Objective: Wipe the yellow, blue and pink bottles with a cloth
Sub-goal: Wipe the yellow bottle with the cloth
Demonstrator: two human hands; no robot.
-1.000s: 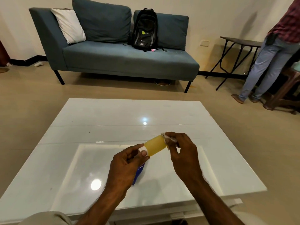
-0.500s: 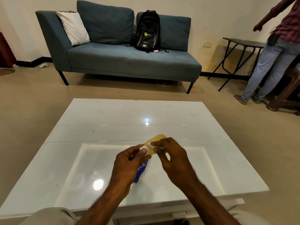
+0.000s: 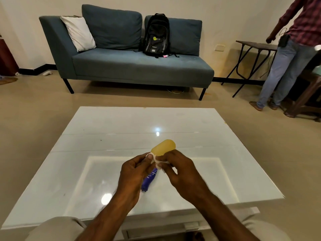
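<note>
Midway over the counter point(image 3: 191, 129), both hands are closing on the yellow bottle point(image 3: 163, 147): left hand point(image 3: 134, 171) pinching its near cap end, right hand point(image 3: 180, 168) pressing the white cloth point(image 3: 159, 162) alongside, long axis pointing away; the blue bottle point(image 3: 149, 180) is lying beneath.

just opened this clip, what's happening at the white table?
A person seated at the white table is cleaning the yellow bottle. The left hand grips its capped end, and the right hand presses a small white cloth against the bottle near that end. The bottle is held up off the table, pointing away from the person. The blue bottle lies on the table under the hands, untouched. No pink bottle is in view. Someone else stands at the far right by a dark side table.
</note>
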